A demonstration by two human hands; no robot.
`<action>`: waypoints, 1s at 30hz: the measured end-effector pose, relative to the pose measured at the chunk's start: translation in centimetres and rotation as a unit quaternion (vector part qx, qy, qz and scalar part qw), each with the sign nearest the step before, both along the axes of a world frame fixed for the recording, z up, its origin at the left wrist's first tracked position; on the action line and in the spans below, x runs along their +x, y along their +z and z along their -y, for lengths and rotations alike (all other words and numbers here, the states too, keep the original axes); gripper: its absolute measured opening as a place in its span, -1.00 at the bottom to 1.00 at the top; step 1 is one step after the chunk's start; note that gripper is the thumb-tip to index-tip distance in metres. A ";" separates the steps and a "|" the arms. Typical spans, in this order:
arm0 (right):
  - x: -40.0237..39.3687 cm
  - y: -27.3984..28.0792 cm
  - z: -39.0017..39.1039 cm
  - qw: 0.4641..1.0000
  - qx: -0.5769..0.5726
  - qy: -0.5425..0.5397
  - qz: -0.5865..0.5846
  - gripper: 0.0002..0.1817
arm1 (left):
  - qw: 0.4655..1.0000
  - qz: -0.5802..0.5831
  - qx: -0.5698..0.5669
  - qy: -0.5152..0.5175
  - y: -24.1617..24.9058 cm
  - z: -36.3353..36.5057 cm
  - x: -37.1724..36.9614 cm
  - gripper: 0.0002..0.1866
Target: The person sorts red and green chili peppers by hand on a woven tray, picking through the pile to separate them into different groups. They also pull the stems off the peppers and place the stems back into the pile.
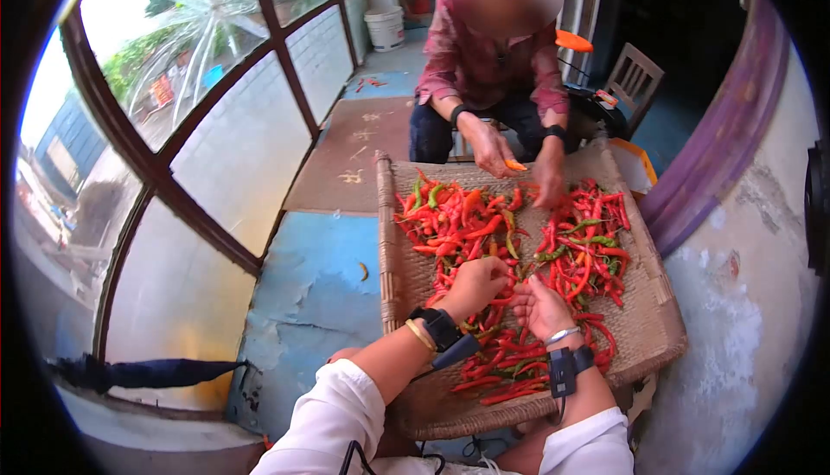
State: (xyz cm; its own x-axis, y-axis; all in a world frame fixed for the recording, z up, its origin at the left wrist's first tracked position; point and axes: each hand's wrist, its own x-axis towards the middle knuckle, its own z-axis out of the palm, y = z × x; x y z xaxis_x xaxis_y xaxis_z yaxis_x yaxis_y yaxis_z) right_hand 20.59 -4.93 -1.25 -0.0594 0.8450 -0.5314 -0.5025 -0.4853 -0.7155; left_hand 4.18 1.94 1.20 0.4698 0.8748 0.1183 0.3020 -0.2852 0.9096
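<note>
My left hand (477, 286) hovers over the middle of a woven tray (387, 250), its thumb and fingers pinched together. Close beside it, my right hand (543, 307) is turned partly palm up with its fingertips curled towards the left ones. Whatever lies between the two sets of fingertips is too small to make out. Red chili peppers (592, 250) are spread beneath and around both hands, with a few green chili peppers (434, 195) among them. Some of the chilies are hidden by my hands and wrists.
Across the tray sits another person (493, 69), one hand holding an orange chili pepper (515, 165). A wooden chair (635, 77) stands behind on the right. Windows (233, 146) line the left, a wall (735, 319) the right. A white bucket (385, 29) stands further back.
</note>
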 end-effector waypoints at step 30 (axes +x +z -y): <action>0.3 2.2 -0.3 0.993 0.087 -0.037 0.070 -0.73 | 0.847 -0.456 0.267 -0.062 -1.6 -0.5 -1.7 -0.90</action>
